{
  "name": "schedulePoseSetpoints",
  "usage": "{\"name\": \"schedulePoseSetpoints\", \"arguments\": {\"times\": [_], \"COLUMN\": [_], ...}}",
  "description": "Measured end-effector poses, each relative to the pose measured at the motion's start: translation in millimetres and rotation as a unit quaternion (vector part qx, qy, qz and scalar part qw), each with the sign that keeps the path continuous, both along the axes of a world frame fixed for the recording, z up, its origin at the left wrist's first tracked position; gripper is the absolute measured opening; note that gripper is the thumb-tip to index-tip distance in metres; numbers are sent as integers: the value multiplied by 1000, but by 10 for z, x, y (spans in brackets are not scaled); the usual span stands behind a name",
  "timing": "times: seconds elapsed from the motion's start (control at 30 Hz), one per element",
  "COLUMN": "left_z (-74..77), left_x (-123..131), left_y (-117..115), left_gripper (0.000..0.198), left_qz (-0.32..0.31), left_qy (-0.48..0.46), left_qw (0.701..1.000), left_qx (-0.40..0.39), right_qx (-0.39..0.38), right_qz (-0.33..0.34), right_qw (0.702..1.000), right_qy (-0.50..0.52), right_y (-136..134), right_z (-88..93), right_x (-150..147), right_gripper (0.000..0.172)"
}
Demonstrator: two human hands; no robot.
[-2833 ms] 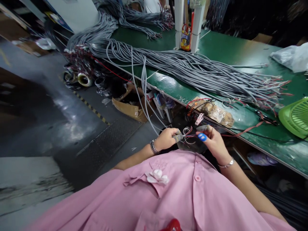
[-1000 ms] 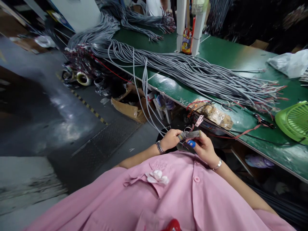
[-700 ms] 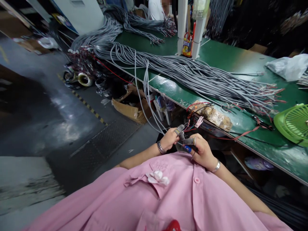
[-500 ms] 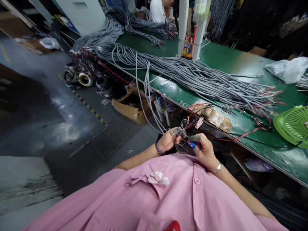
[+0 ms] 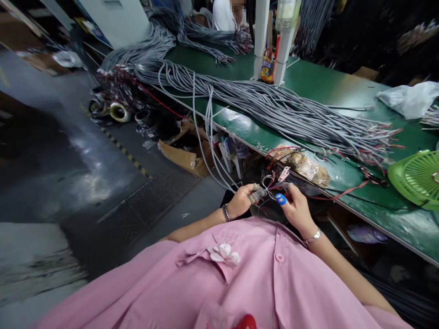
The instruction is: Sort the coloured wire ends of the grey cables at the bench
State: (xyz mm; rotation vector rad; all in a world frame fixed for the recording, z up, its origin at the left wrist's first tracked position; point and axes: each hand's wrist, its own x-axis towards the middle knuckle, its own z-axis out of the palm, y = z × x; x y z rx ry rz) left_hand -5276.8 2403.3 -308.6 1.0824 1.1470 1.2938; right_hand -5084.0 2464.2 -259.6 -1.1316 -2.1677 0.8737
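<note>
Between my hands, at the table's near edge, is a grey cable's stripped end with thin coloured wires (image 5: 270, 179) fanning out. My left hand (image 5: 244, 200), with grey covers on its fingertips, is closed around the cable end. My right hand (image 5: 294, 206) pinches some of the thin wires between a blue-capped thumb and a grey-covered finger. Several grey cables (image 5: 213, 145) hang from the table edge and run down to my left hand. Just beyond the wires sits a pink clip (image 5: 284, 174). Which wires each finger touches is too small to tell.
A long bundle of grey cables (image 5: 260, 103) lies across the green table (image 5: 322, 80). To the right stand a green fan (image 5: 416, 180) and pliers (image 5: 373, 177). A taped brown package (image 5: 302, 165) lies at the edge. Below is an open cardboard box (image 5: 183, 157). A person (image 5: 224, 16) is at the back.
My right hand has turned and shifted slightly right, its blue-capped thumb now raised. The fingers of my left hand have curled differently around the cable end, and the coloured wires are spread toward my right hand.
</note>
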Motion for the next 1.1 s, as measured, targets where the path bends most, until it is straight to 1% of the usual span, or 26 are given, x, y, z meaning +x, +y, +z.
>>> {"name": "schedulePoseSetpoints", "arguments": {"times": [0.07,0.13,0.2,0.23,0.3,0.33,0.4,0.43,0.47,0.5,0.53,0.57,0.63,0.7,0.77,0.83,0.9,0.97,1.03,1.1], "left_z": [8,-1,-22,-36,-64,-77,-96,-102,-105,-106,-103,-97,-73,-30,26,78,109,112,95,67], "left_x": [22,49,76,88,96,88,37,-6,-57,-112,-167,-216,-282,-297,-274,-237,-207,-188,-172,-149], "left_y": [-14,-25,-24,-15,22,48,104,127,142,148,143,128,78,27,0,10,57,132,224,322], "left_gripper": [40,38,35,34,31,30,28,27,27,28,29,30,35,41,44,45,44,43,44,44], "left_qz": [-3,8,43,69,112,128,151,165,181,192,191,175,113,43,-18,-57,-73,-82,-96,-112], "left_qy": [15,26,14,-9,-82,-121,-182,-195,-194,-183,-165,-146,-117,-89,-51,-14,4,0,-14,-24], "left_qw": [1000,999,999,997,989,982,968,963,962,963,967,974,986,994,997,995,993,992,992,991], "left_qx": [11,18,0,-18,-58,-73,-87,-83,-71,-53,-31,-9,24,45,64,82,91,92,85,74], "right_qx": [-31,-28,32,71,135,151,151,138,117,89,56,18,-63,-138,-203,-266,-326,-368,-397,-422], "right_qz": [29,42,68,89,135,161,230,267,298,314,309,277,174,82,33,11,-24,-61,-68,-45], "right_qw": [998,994,988,981,963,954,941,936,933,934,942,957,983,985,971,951,923,892,869,855], "right_qy": [-52,-95,-137,-157,-192,-202,-195,-181,-162,-141,-118,-90,-19,60,121,160,202,254,289,296], "right_y": [-4,-20,-43,-54,-78,-89,-110,-117,-120,-115,-102,-82,-28,21,45,52,69,119,201,292], "right_z": [8,21,45,59,85,91,79,61,35,4,-29,-63,-125,-178,-228,-283,-337,-376,-390,-388], "right_x": [-84,-156,-197,-204,-194,-180,-136,-107,-74,-38,-1,36,96,126,121,95,63,31,-7,-59], "right_gripper": [23,18,15,12,9,8,8,9,12,15,20,25,33,35,34,34,38,45,52,54]}}
